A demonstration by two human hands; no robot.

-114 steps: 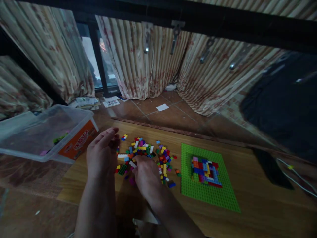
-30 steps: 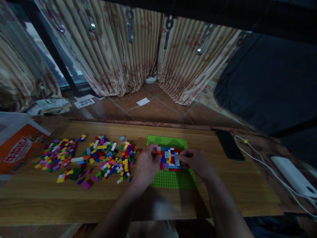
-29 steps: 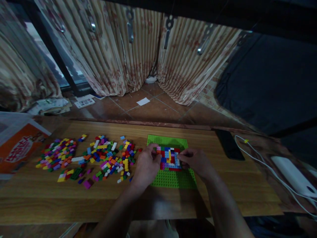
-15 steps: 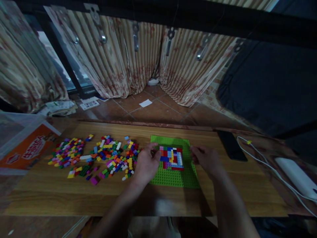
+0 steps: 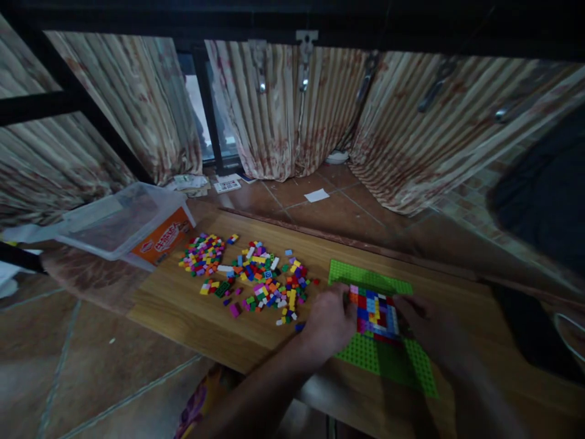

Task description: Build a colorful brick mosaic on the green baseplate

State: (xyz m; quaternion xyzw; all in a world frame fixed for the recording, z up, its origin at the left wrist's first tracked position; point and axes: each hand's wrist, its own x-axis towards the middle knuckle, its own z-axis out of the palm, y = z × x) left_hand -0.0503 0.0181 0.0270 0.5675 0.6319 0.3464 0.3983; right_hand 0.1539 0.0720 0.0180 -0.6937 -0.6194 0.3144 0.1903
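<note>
We see green baseplate (image 5: 384,360) at table's (image 5: 192,311) 4 o'clock, block of coloured bricks (image 5: 373,312) pressed on its centre. Our left hand (image 5: 329,323) rests at block's 9 o'clock, fingers curled, touching plate edge; whether it grips anything, cannot tell. Our right hand (image 5: 427,326) sits at block's 3 o'clock, blurred, fingers bent over plate; grip unclear too. Loose brick pile (image 5: 256,280) spreads at plate's 9 o'clock. Clear plastic tub (image 5: 128,225) at table's 10 o'clock.
</note>
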